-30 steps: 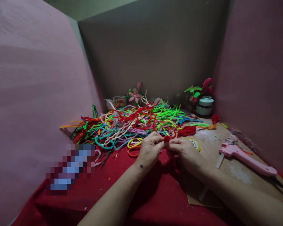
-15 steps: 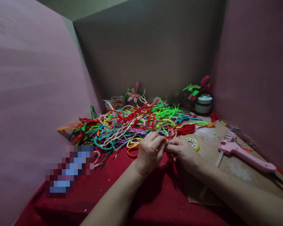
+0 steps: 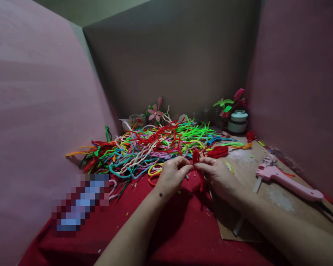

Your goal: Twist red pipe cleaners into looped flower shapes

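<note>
A bent red pipe cleaner (image 3: 195, 156) stands upright between my two hands, with a red length hanging below. My left hand (image 3: 172, 173) pinches it from the left with thumb and index finger. From the right, my right hand (image 3: 219, 176) grips it between thumb and fingers. Just behind my hands lies a large tangled heap of coloured pipe cleaners (image 3: 152, 142). Yellow and orange loops (image 3: 154, 169), like scissor handles, show beside my left hand. A yellow-rimmed disc (image 3: 229, 167) is partly hidden behind my right hand.
A pink glue gun (image 3: 291, 181) lies on a brown board (image 3: 283, 218) at right. Along the back stand a pink flower (image 3: 155, 112) and a pale lidded jar (image 3: 238, 121). Red cloth (image 3: 122, 236) covers the table. A pixelated bluish object (image 3: 81, 205) lies at left.
My hands have drawn slightly apart, and the red pipe cleaner now shows upright between my fingertips. My right hand covers more of the yellow-rimmed disc. The view has shifted slightly.
</note>
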Motion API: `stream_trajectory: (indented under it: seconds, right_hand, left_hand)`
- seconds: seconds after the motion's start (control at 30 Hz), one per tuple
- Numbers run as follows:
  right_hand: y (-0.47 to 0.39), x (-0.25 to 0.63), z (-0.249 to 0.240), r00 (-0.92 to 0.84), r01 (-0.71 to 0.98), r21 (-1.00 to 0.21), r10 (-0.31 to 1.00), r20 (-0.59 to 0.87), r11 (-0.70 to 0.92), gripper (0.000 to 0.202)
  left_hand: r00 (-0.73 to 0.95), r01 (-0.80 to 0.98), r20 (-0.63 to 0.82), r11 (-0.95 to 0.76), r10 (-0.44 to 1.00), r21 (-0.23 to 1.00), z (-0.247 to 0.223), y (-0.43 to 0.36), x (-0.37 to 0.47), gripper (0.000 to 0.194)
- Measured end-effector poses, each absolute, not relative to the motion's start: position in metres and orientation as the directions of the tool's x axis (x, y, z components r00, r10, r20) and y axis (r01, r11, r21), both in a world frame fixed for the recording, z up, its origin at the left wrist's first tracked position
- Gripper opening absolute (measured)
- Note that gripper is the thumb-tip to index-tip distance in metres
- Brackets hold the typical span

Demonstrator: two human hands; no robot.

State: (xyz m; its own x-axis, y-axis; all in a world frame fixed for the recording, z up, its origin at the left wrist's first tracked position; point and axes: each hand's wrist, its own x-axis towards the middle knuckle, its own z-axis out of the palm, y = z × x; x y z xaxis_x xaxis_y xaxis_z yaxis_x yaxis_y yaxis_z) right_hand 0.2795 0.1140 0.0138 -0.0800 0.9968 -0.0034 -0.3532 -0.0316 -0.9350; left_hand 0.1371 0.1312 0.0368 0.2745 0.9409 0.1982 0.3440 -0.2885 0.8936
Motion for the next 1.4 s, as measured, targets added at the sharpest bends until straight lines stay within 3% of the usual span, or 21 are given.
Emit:
stream_trajectory:
  seconds: [0.23,0.37,0.47,0.57,0.63,0.73,1.0,1.17,1.4]
  right_hand:
    - [0.115,0.283,0.021,0.03,-0.057,-0.993,0.995,0.097,0.099,0.006]
    - [0.117,0.285,0.019,-0.004,-0.049,-0.999,1.0,0.001,0.0,0.017]
    - [0.119,0.284,0.016,-0.068,-0.194,-0.98,0.997,-0.03,-0.043,0.015]
    - [0.119,0.284,0.014,-0.092,-0.358,-0.932,0.996,-0.013,-0.046,0.011]
    - [0.12,0.284,0.012,-0.108,-0.397,-0.916,0.994,-0.015,-0.057,0.012]
    - [0.12,0.284,0.011,-0.122,-0.378,-0.923,0.992,-0.021,-0.066,0.011]
    - [0.116,0.284,0.018,0.015,-0.155,-0.984,0.996,0.089,0.09,0.017]
    - [0.113,0.285,0.02,-0.005,-0.038,-0.995,0.996,0.093,0.093,0.029]
    - [0.108,0.282,0.017,0.056,0.33,-0.865,0.907,0.418,0.378,0.031]
  left_hand:
    - [0.338,0.537,0.389,-0.515,0.857,0.669,0.032,0.128,0.137,0.013]
    - [0.354,0.571,0.485,-0.596,0.799,0.565,0.032,0.123,0.14,0.012]
    - [0.268,0.444,0.422,-0.5,0.866,0.743,0.033,0.122,0.143,0.012]
    - [0.29,0.178,0.121,-0.178,0.949,0.968,0.035,0.124,0.144,0.022]
    - [0.375,0.084,-0.038,0.007,0.926,0.996,0.036,0.125,0.144,0.029]
    - [0.386,0.054,-0.084,0.069,0.919,0.996,0.036,0.124,0.143,0.026]
    - [0.356,0.106,-0.048,0.01,0.933,0.994,0.038,0.123,0.146,0.019]
    - [0.352,0.098,-0.057,0.024,0.934,0.995,0.036,0.123,0.146,0.017]
    - [0.374,0.042,-0.184,0.181,0.909,0.983,0.032,0.128,0.141,0.014]
